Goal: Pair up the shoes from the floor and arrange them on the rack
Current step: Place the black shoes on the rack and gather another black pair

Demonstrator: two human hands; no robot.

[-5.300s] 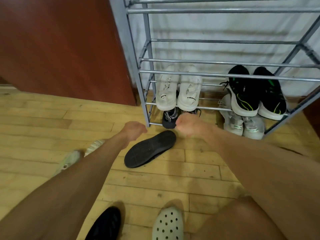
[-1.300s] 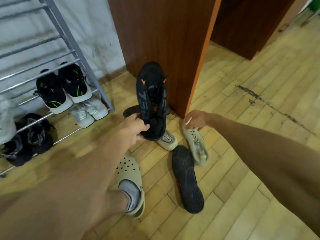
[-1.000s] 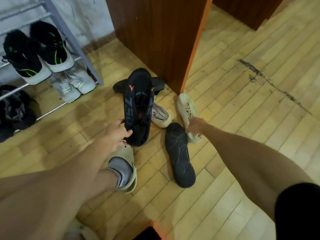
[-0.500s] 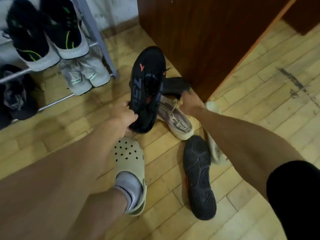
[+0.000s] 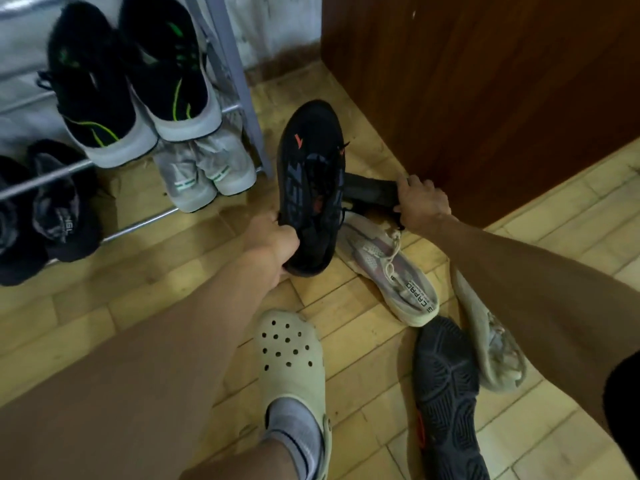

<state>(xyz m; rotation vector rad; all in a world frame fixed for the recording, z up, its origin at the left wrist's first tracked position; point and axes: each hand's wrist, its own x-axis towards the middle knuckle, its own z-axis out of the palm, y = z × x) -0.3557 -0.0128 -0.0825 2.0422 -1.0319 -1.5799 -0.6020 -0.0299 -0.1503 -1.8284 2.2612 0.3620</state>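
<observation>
Grip newly taken by right hand (image 5: pixel 420 202) on flat black shoe (image 5: pixel 372 192) against brown wooden cabinet (image 5: pixel 485 81), centre frame; left hand (image 5: pixel 273 240) clamped round heel of black orange-marked sneaker (image 5: pixel 311 168), ready for matching

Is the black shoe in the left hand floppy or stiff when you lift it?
Probably fairly stiff: the left hand grips only its heel end, yet the black shoe keeps its shape. It is likely light too, since one hand manages it alone while the right hand grips a dark shoe.
</observation>
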